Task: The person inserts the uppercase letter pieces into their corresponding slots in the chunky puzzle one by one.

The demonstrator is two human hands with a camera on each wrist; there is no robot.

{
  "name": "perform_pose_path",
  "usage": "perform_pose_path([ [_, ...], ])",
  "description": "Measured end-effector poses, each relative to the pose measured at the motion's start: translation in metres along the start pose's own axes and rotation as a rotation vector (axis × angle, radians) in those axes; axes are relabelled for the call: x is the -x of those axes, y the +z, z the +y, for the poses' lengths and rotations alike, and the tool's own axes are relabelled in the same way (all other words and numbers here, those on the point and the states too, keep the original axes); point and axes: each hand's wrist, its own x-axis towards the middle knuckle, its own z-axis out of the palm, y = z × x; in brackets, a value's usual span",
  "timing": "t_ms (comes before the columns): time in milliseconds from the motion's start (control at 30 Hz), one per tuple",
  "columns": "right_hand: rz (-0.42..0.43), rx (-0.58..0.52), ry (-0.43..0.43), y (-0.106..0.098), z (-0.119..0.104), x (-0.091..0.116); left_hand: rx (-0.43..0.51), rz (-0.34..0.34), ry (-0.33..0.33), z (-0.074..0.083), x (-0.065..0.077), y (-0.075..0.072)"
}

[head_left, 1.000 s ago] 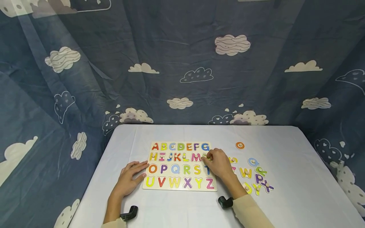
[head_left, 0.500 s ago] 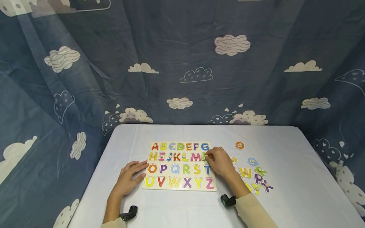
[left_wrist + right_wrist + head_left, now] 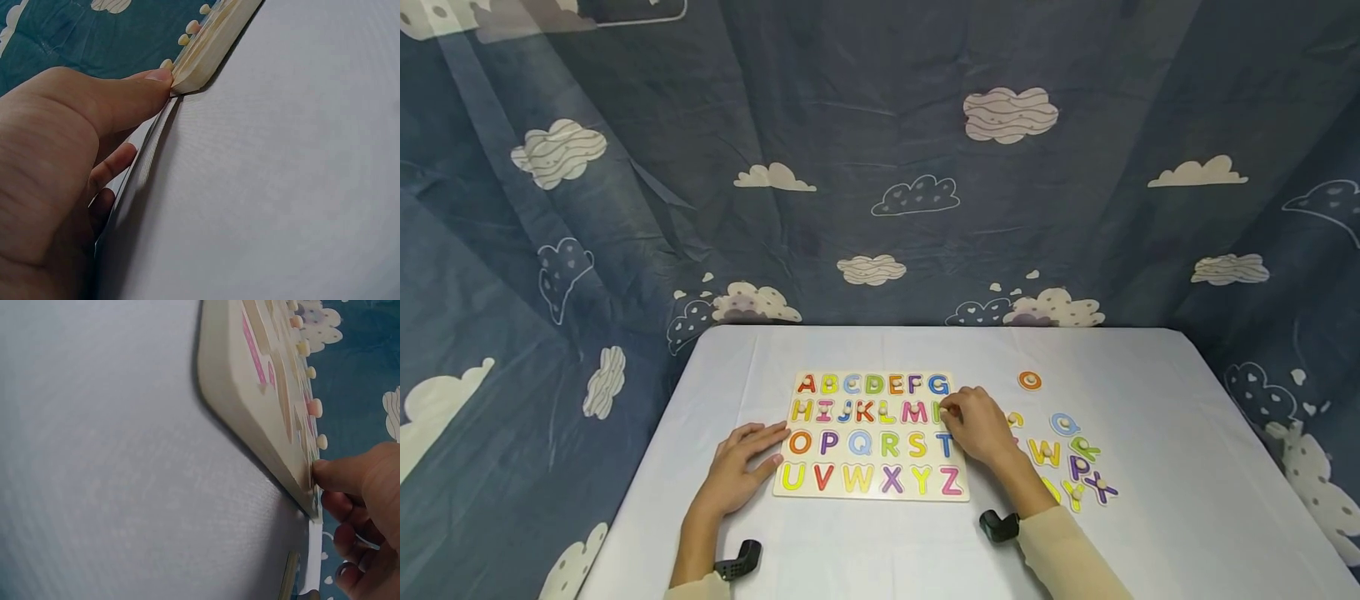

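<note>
A wooden alphabet puzzle board (image 3: pixel 842 452) lies on the table, its top row and most of its second row filled with knobbed letters. My right hand (image 3: pixel 981 429) pinches a green letter N piece (image 3: pixel 936 410) at the right end of the second row, its fingers hiding most of the piece. In the right wrist view, the thumb (image 3: pixel 334 474) sits low over the board's surface. My left hand (image 3: pixel 737 471) rests against the board's left edge with fingers extended. The left wrist view shows its thumb (image 3: pixel 134 100) touching the board's corner (image 3: pixel 194 78).
Right of the board lie loose letters: an orange O (image 3: pixel 1029 381), a blue Q (image 3: pixel 1064 424), a yellow W (image 3: pixel 1044 452), a green R (image 3: pixel 1084 449), a purple P (image 3: pixel 1078 468), a purple X (image 3: pixel 1102 488) and a yellow Y (image 3: pixel 1073 495). My right forearm covers others partly.
My right hand has shifted slightly right over the N slot, and more of the blue T shape below it shows. During the last half second it stays nearly still. My left hand keeps its place.
</note>
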Motion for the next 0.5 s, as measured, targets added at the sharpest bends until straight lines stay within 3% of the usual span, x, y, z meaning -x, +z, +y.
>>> perform_pose_path([
  [267, -0.036, -0.027, -0.014, -0.005, 0.002, -0.002, 0.0, 0.005, 0.0, 0.0, 0.0, -0.001],
  [500, -0.005, -0.026, 0.015, -0.026, 0.012, 0.001, -0.003, 0.016, 0.018, -0.002, 0.0, 0.002],
])
